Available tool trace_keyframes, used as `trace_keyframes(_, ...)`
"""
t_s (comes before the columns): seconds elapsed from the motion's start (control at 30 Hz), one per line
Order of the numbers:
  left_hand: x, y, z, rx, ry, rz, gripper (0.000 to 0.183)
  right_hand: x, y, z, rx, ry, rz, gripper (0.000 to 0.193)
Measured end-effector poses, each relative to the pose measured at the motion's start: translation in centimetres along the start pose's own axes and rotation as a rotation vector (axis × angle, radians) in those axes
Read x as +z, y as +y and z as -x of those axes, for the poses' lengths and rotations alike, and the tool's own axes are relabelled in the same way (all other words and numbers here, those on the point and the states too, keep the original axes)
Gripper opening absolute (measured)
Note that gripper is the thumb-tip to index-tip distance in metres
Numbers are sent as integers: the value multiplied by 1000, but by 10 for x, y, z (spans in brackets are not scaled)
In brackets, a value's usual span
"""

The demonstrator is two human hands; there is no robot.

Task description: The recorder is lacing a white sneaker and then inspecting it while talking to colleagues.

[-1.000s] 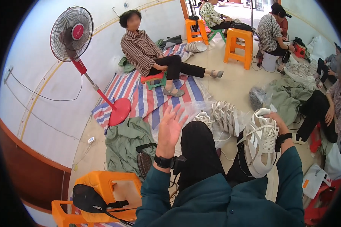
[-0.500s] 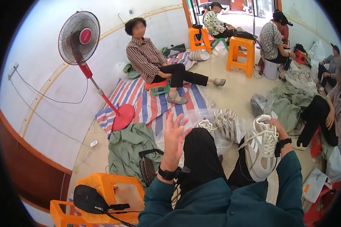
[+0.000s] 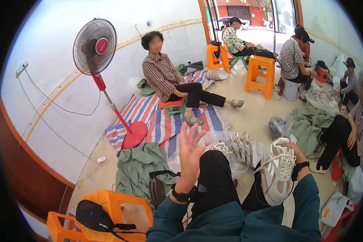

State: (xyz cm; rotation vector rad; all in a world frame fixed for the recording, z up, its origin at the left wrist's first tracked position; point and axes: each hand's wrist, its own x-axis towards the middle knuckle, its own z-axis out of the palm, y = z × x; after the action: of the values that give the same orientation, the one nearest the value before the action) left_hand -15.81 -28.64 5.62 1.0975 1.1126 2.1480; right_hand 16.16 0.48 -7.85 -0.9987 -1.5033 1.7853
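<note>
My right hand (image 3: 296, 153) grips a white and beige lace-up sneaker (image 3: 277, 177) at its heel collar, holding it over my right thigh with the toe toward me. The fingers are partly hidden behind the shoe. A thin pale thread trails down along its side. My left hand (image 3: 189, 157) is raised above my left knee with fingers spread and nothing in it. Beyond my knees, another pale sneaker (image 3: 222, 148) and a row of several similar shoes (image 3: 244, 149) lie on clear plastic sheeting (image 3: 175, 160).
A red standing fan (image 3: 134, 135) stands at the left on a striped sheet (image 3: 157, 121). Green cloth (image 3: 137, 169) and a brown bag (image 3: 157, 191) lie beside my left leg. Orange stools (image 3: 109, 197) hold a black bag (image 3: 93, 215). Several people sit around the room, one on a low stool (image 3: 173, 108).
The whole view has tilted up slightly, so the room sits lower in the picture. My left hand stays raised with its fingers shifted a little; the right still holds the sneaker.
</note>
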Motion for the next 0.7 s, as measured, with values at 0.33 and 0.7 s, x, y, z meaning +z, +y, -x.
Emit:
trace_keyframes(0.33,33,55,12,378,-170,-193,86,-14,14,-17,23,-111,-32,31)
trace_keyframes(0.7,25,35,20,584,-185,-333,67,-10,3,-10,53,-83,-16,29)
